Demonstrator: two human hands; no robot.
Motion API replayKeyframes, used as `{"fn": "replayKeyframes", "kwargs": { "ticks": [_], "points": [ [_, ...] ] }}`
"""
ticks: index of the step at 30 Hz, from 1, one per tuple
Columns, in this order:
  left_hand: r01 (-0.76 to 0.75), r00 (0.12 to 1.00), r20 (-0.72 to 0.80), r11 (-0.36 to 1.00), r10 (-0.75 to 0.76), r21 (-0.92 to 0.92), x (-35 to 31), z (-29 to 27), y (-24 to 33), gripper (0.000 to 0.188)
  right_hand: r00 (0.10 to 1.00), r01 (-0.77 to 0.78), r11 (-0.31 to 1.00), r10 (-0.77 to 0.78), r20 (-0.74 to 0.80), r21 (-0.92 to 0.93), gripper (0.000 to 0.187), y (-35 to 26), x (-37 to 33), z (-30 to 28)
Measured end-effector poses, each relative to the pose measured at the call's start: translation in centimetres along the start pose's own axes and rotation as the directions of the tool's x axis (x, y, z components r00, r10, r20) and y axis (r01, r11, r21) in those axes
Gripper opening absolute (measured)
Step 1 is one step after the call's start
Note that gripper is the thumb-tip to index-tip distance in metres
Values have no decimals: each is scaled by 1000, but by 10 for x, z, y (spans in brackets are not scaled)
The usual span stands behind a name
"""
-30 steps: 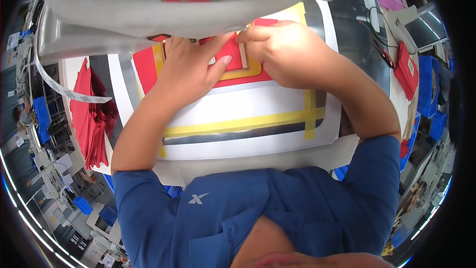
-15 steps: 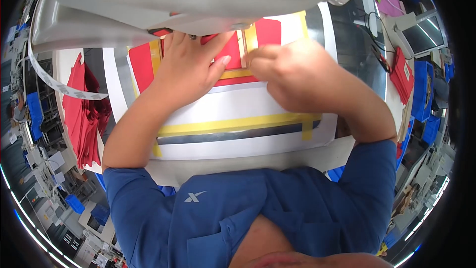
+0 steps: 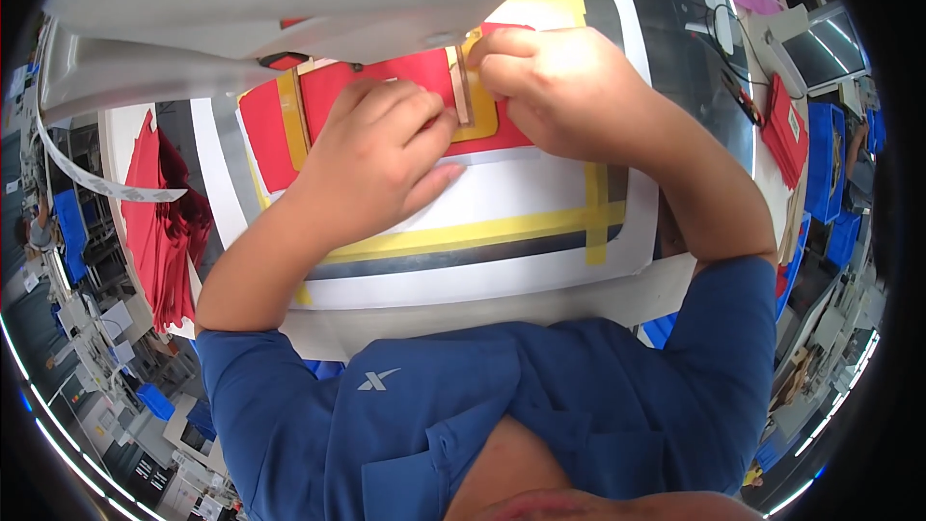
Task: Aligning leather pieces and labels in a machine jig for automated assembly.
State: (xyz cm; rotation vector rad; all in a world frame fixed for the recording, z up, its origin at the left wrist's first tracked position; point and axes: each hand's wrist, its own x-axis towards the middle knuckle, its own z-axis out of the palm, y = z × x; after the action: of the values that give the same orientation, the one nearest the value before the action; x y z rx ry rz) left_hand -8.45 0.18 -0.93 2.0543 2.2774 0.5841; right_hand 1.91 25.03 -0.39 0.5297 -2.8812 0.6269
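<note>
My left hand [image 3: 386, 150] rests on a piece of red fabric [image 3: 371, 72], its fingers bent over the cloth and its thumb stretched apart below them. A flat yellow template [image 3: 485, 114] with wood-coloured strips [image 3: 461, 92] along its inner sides lies over the fabric. At the template's right side, my right hand [image 3: 574, 87] is closed, index finger and thumb pinched together near the strip's far end. What sits in that pinch is too small to make out. The machine head hides the template's far part.
A grey-white sewing machine [image 3: 289, 5] overhangs the work from the far side. White sheeting with yellow tape [image 3: 463, 236] covers the near table. Stacks of red fabric lie at the left [image 3: 159, 232] and right [image 3: 786, 135]. Dark-handled snips [image 3: 741, 98] lie at the right.
My left hand has slid right and slightly nearer, its fingers bending more. My right hand has moved farther away along the template's right side. The template sits slightly more to the left.
</note>
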Motion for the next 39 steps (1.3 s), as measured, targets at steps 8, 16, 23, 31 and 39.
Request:
{"fn": "replayKeyframes", "kwargs": {
  "ticks": [8, 16, 23, 31, 39],
  "points": [
    [176, 980, -85, 982, -182, -75, -13, 6, -11, 38, 985, 152, 986, -157, 68, 69, 15, -14, -6, 8],
    [128, 988, -93, 989, -120, 78, -2, 6, -29, 41, 958, 182, 982, -189, 215, 48, 13, -25, -6, 0],
    [151, 988, -22, 988, -150, 46, -1, 0, -30, 43, 933, 155, 988, -152, 327, 17, 21, -29, -2, -8],
    [148, 989, -17, 989, -148, 9, 1, 1, -31, 43, 953, 183, 983, -181, 243, 15, 14, -27, -6, 0],
    [159, 987, -7, 987, -159, 16, 0, 0, -30, 44, 942, 176, 984, -169, 290, 4, 20, -28, -5, 1]
  ]
}}
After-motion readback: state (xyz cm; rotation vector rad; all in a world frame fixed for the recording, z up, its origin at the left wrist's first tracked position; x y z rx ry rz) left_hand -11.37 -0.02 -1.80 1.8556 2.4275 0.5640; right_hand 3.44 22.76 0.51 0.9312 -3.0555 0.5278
